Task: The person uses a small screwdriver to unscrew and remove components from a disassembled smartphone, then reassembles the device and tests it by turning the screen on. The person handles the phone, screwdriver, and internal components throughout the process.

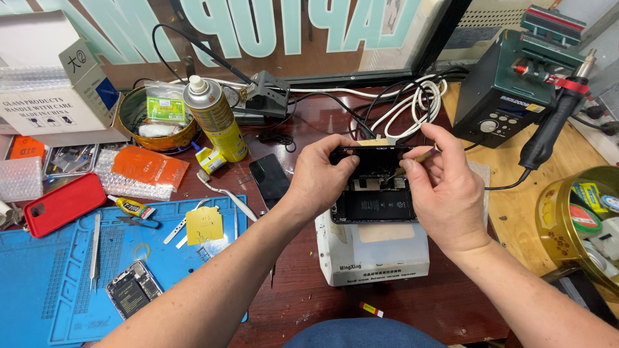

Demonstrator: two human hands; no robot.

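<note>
A person's two bare hands work over an opened black smartphone with its back cover off and its black battery showing (374, 193), near the middle of a dark reddish wooden tabletop (303, 296). The phone lies on a white box-shaped heating platform (374, 258), which stands just in from the near edge.

The left hand (319, 177) grips the phone's left side, its fingers (345, 161) clenched over the upper left corner. The right hand (445, 190) rests at the phone's right side, its fingers pinched on a thin yellowish tool (412, 161) whose tip touches the parts above the battery.

Toward the left edge lies a blue silicone work mat (58, 283). On it are a pair of metal tweezers (95, 251), a second opened phone body (133, 289) and a yellow paper tag (204, 224). Beside the mat's far edge lies a red phone case (63, 203). A loose black phone screen (269, 179) lies just left of the left hand.

Toward the far left corner stand a yellow spray can with a white cap (216, 119) and a round brass-coloured tin holding small packets (155, 119). Near the far edge lies a bundle of white cables (419, 106). In the far right corner a dark green hot-air station (509, 90) stands with its black handle (548, 129) beside it. A round gold tin (583, 219) sits at the right edge.
</note>
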